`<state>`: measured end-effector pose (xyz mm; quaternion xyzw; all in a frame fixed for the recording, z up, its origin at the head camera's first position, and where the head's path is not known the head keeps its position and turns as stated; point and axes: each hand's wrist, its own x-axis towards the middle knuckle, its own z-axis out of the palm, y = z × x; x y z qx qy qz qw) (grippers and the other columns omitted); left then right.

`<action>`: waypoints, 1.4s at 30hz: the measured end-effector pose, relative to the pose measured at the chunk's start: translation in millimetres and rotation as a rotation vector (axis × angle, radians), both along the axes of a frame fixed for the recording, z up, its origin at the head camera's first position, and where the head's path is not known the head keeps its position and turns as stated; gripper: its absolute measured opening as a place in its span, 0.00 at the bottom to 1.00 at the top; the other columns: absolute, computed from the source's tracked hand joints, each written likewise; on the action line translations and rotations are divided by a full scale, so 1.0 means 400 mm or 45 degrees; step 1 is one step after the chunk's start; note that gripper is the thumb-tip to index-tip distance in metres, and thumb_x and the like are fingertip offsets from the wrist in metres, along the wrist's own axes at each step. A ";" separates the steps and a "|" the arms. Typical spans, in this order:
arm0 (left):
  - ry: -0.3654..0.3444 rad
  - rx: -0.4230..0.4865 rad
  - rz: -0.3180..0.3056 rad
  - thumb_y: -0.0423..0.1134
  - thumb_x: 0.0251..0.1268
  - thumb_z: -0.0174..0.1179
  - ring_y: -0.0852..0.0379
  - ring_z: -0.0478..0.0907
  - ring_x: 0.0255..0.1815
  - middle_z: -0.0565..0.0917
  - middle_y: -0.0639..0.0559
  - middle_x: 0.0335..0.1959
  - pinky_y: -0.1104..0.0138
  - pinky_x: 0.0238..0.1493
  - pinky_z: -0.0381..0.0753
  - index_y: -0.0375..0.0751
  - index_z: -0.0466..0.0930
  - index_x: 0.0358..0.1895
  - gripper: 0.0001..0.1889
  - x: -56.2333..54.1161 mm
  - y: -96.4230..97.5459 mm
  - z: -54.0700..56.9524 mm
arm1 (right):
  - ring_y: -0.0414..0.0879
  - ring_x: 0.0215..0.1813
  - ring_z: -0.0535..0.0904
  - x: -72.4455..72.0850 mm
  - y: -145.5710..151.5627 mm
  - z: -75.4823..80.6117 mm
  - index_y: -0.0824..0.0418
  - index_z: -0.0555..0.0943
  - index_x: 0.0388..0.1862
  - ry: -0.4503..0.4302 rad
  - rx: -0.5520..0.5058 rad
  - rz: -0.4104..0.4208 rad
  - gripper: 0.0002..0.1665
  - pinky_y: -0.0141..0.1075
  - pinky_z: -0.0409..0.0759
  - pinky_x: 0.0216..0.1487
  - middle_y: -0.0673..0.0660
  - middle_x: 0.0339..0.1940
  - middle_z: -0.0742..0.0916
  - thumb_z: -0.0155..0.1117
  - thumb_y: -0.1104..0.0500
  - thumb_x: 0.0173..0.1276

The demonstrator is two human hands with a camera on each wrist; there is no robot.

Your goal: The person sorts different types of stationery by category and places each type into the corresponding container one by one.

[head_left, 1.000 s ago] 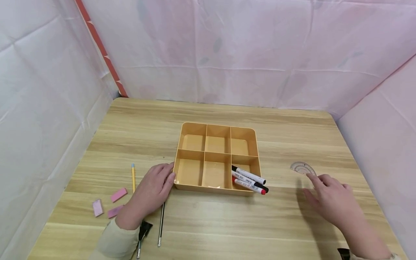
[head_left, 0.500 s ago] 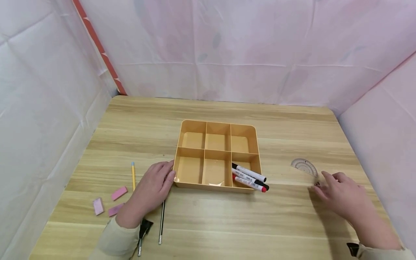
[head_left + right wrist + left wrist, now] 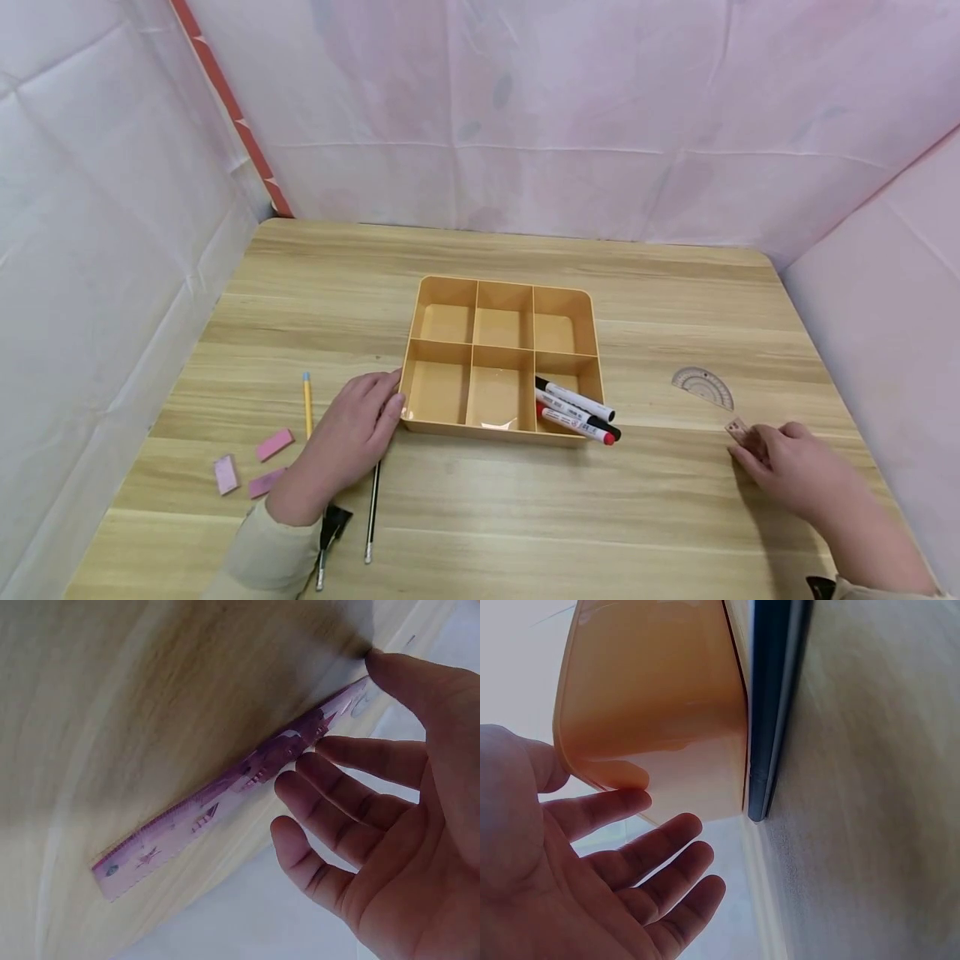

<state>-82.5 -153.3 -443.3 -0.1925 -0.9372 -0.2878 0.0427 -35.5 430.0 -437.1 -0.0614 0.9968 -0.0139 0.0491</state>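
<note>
In the head view, my left hand (image 3: 348,433) rests against the near left corner of a tan six-compartment organizer box (image 3: 465,432). In the left wrist view, its index finger touches the box wall (image 3: 667,682), the other fingers loosely spread. A black pencil (image 3: 373,512) lies under that hand, beside the box. On the right, my right hand (image 3: 798,471) reaches over a pink translucent printed ruler (image 3: 737,429). In the right wrist view, the ruler (image 3: 202,806) lies along the tabletop; relaxed fingertips touch one long edge, the thumb beyond the other. A clear protractor (image 3: 702,385) lies just past it.
Several markers (image 3: 573,408) lean out of the box's near right compartment. Left of the left forearm are a yellow pencil (image 3: 307,404), a pink eraser (image 3: 274,445), a pale eraser (image 3: 225,474) and another pink eraser (image 3: 265,484). Cloth walls (image 3: 555,125) surround the wooden table (image 3: 525,517).
My right hand has left the protractor and moved nearer the right edge, over the ruler, whose end now shows. The left hand and box stay in place.
</note>
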 end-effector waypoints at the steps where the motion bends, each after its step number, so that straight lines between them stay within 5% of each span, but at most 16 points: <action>1: -0.003 -0.001 0.002 0.43 0.83 0.49 0.38 0.77 0.65 0.83 0.38 0.60 0.44 0.68 0.76 0.32 0.76 0.70 0.23 0.000 0.000 0.000 | 0.56 0.32 0.75 0.003 0.000 -0.004 0.59 0.77 0.28 0.027 -0.005 0.014 0.16 0.56 0.78 0.32 0.54 0.20 0.75 0.67 0.52 0.73; 7: -0.005 0.006 0.001 0.43 0.83 0.49 0.38 0.78 0.64 0.84 0.38 0.59 0.44 0.67 0.76 0.32 0.76 0.69 0.23 0.001 -0.001 0.000 | 0.47 0.29 0.68 0.012 0.002 -0.014 0.60 0.76 0.25 0.124 -0.012 0.070 0.14 0.45 0.72 0.27 0.51 0.20 0.71 0.68 0.61 0.70; 15: -0.001 0.003 -0.001 0.43 0.83 0.50 0.38 0.78 0.64 0.84 0.38 0.59 0.44 0.67 0.76 0.32 0.76 0.69 0.23 0.000 -0.001 0.001 | 0.53 0.28 0.76 0.009 0.005 -0.004 0.64 0.80 0.28 0.072 -0.038 0.022 0.11 0.56 0.78 0.29 0.55 0.22 0.78 0.67 0.61 0.71; 26: -0.008 0.007 -0.001 0.43 0.83 0.49 0.38 0.77 0.65 0.83 0.38 0.60 0.44 0.68 0.76 0.32 0.76 0.70 0.23 0.002 -0.001 0.002 | 0.50 0.27 0.75 -0.011 0.015 0.010 0.67 0.82 0.30 -0.021 -0.035 0.006 0.09 0.49 0.74 0.27 0.56 0.22 0.79 0.72 0.62 0.65; 36: 0.003 0.012 -0.001 0.43 0.83 0.49 0.38 0.77 0.65 0.83 0.39 0.59 0.44 0.68 0.76 0.33 0.76 0.70 0.23 0.001 -0.002 0.000 | 0.55 0.28 0.79 -0.010 0.011 0.013 0.66 0.83 0.29 -0.027 -0.036 -0.001 0.10 0.57 0.79 0.31 0.56 0.23 0.80 0.71 0.60 0.65; 42: 0.011 0.011 -0.011 0.43 0.83 0.49 0.38 0.78 0.65 0.84 0.39 0.58 0.44 0.68 0.76 0.33 0.76 0.69 0.22 0.001 -0.002 0.002 | 0.45 0.26 0.69 0.021 0.026 0.025 0.58 0.81 0.27 -0.111 -0.017 -0.011 0.13 0.42 0.67 0.27 0.50 0.19 0.74 0.71 0.56 0.69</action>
